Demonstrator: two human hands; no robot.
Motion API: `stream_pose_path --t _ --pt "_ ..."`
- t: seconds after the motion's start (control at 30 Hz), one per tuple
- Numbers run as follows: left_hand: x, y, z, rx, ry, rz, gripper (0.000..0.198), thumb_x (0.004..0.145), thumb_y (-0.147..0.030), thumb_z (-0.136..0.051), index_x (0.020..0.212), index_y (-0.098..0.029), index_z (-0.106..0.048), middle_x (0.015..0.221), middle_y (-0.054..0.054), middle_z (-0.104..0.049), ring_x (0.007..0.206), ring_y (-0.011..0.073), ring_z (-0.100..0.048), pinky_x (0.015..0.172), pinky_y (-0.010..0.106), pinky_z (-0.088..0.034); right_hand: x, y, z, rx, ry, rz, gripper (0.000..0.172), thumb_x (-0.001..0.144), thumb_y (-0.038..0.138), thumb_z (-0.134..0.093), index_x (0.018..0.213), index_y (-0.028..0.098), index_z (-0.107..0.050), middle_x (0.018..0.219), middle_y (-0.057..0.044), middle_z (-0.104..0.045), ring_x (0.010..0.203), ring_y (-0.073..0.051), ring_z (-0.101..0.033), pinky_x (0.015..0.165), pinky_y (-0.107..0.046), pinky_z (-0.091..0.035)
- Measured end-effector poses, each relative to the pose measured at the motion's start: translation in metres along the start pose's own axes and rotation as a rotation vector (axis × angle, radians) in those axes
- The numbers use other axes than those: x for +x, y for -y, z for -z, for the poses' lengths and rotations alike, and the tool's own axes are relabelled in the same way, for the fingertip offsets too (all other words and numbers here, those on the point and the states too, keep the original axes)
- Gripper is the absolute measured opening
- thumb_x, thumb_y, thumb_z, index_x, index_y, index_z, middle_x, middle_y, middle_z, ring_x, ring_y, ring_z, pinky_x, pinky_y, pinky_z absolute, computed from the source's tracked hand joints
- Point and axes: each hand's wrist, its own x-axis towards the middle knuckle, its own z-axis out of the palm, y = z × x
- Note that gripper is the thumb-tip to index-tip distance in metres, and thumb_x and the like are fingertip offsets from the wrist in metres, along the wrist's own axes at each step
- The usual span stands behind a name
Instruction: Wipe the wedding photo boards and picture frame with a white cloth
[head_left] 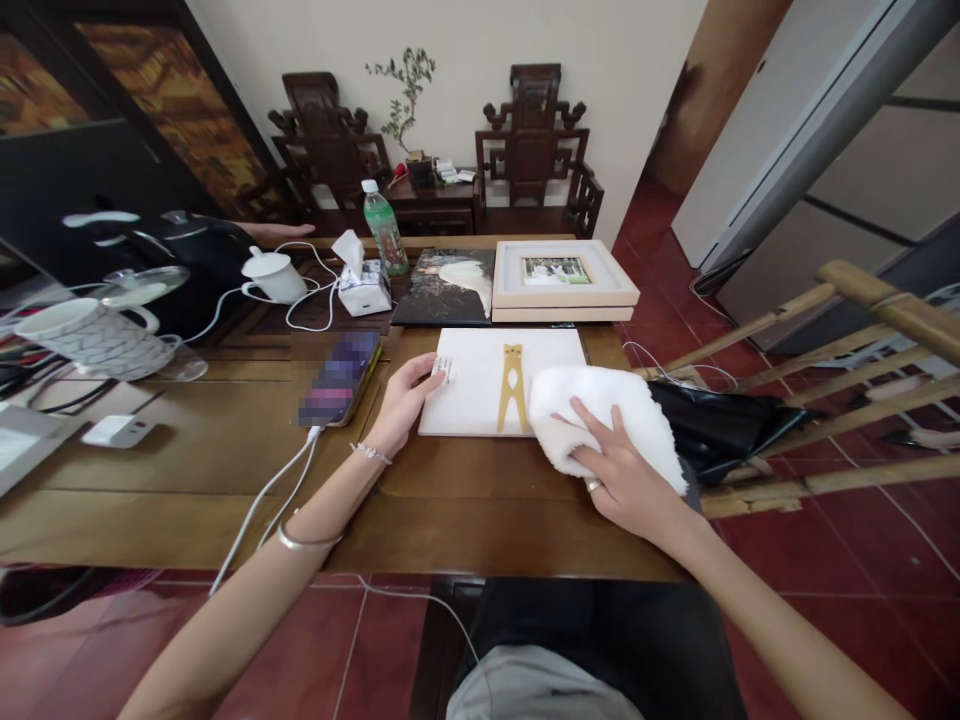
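on the brown wooden worktop (465,510), in front of me, lies a thin white rectangular panel (469,405) with a small printed label (445,368) near its left edge. a flat gold a-shaped piece (513,385), with an oval hole and two legs, lies on the panel, legs toward me. my left hand (405,402) holds the panel at its left edge, thumb and finger ends near the label; fingers underneath hidden. my right hand (622,482) holds a fluffy white cloth (645,410), fingers splayed and pressed into the pile. cloth covers the panel's right side and reaches out past it, just beside the gold piece, toward the black shiny bag (694,430) at right.

beyond the panel: a dark square picture with a white shape on it (457,285) at left, and just beside it a pale cream box-like frame with a small photo (556,270). left of my left hand, a phone with a lit purple screen (352,375), white cable (262,497) plugged in. further back, a white patterned tissue box (364,290), a clear bottle with green label (385,232), a white lidded cup (271,275).
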Motion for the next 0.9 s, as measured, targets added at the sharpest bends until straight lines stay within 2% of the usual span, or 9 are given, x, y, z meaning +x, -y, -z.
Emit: stream_pose_path --t 0.17,0.33,0.4,0.47,0.57,0.63,0.77,0.83,0.9 --pt "-0.003 -0.011 -0.004 -0.339 -0.035 0.164 0.039 0.068 -0.032 -0.074 0.101 -0.013 -0.064 0.104 0.01 -0.069 0.102 0.0225 -0.064 0.091 0.032 -0.047 -0.005 -0.004 -0.005 -0.035 -0.07 0.037 0.044 0.063 -0.007 -0.037 0.093 0.013 -0.062 0.149 -0.018 -0.041 0.145 -0.037 -0.016 0.104 -0.077 -0.022" --pt "-0.018 -0.051 0.001 -0.408 -0.071 0.328 0.037 0.08 -0.03 -0.062 0.114 -0.016 -0.059 0.102 0.01 -0.067 0.089 0.0207 -0.066 0.075 0.03 -0.051 -0.008 -0.009 0.007 -0.094 -0.294 0.11 0.034 0.067 -0.008 -0.037 0.078 0.015 -0.059 0.146 -0.021 -0.044 0.143 -0.034 -0.025 0.108 -0.074 -0.02" --pt "-0.03 -0.073 0.006 -0.426 -0.03 0.381 0.038 0.082 -0.031 -0.059 0.118 -0.019 -0.057 0.103 0.01 -0.067 0.089 0.0222 -0.066 0.075 0.033 -0.052 -0.004 -0.005 0.017 -0.111 -0.39 0.139 0.03 0.07 -0.008 -0.039 0.07 0.017 -0.056 0.146 -0.02 -0.045 0.143 -0.033 -0.025 0.11 -0.072 -0.018" --pt "-0.046 -0.096 0.009 -0.458 0.053 0.406 0.039 0.084 -0.033 -0.058 0.121 -0.02 -0.056 0.106 0.012 -0.066 0.091 0.0242 -0.066 0.077 0.037 -0.054 0.004 0.005 0.023 -0.091 -0.418 0.187 0.029 0.072 -0.007 -0.041 0.066 0.018 -0.055 0.146 -0.018 -0.045 0.143 -0.032 -0.025 0.11 -0.07 -0.021" --pt "-0.074 -0.125 0.009 -0.457 0.143 0.358 0.04 0.085 -0.034 -0.057 0.123 -0.022 -0.057 0.114 0.012 -0.065 0.102 0.0271 -0.063 0.085 0.042 -0.054 0.015 0.025 0.02 -0.008 -0.378 0.29 0.022 0.076 0.003 -0.051 0.062 0.019 -0.054 0.146 -0.013 -0.047 0.143 -0.034 -0.026 0.11 -0.068 -0.027" --pt "-0.093 -0.139 0.006 -0.418 0.158 0.298 0.039 0.086 -0.036 -0.057 0.122 -0.023 -0.059 0.118 0.011 -0.064 0.11 0.0296 -0.06 0.091 0.046 -0.052 0.019 0.035 0.013 0.024 -0.424 0.306 0.023 0.078 0.013 -0.059 0.058 0.02 -0.052 0.146 -0.01 -0.048 0.142 -0.034 -0.028 0.109 -0.064 -0.032" --pt "-0.122 -0.156 0.001 -0.345 0.175 0.143 0.035 0.087 -0.042 -0.055 0.115 -0.025 -0.066 0.123 0.009 -0.063 0.121 0.0348 -0.054 0.096 0.05 -0.051 0.019 0.034 0.004 0.038 -0.518 0.142 0.02 0.079 0.014 -0.058 0.062 0.024 -0.057 0.137 -0.006 -0.058 0.135 -0.029 -0.043 0.106 -0.053 -0.044" --pt "-0.128 -0.157 0.0 -0.346 0.167 0.065 0.034 0.085 -0.045 -0.057 0.112 -0.026 -0.067 0.126 0.007 -0.062 0.123 0.036 -0.053 0.097 0.051 -0.051 0.018 0.028 0.007 0.082 -0.541 0.002 0.012 0.078 0.018 -0.059 0.069 0.025 -0.063 0.121 -0.01 -0.068 0.122 -0.031 -0.057 0.1 -0.049 -0.05" --pt "-0.127 -0.147 -0.003 -0.363 0.152 0.006 0.035 0.084 -0.046 -0.059 0.114 -0.028 -0.066 0.13 0.007 -0.06 0.126 0.036 -0.051 0.099 0.052 -0.05 0.02 0.023 0.014 0.162 -0.639 -0.173 0.006 0.077 0.027 -0.065 0.072 0.023 -0.067 0.098 -0.013 -0.075 0.104 -0.035 -0.067 0.091 -0.05 -0.055"
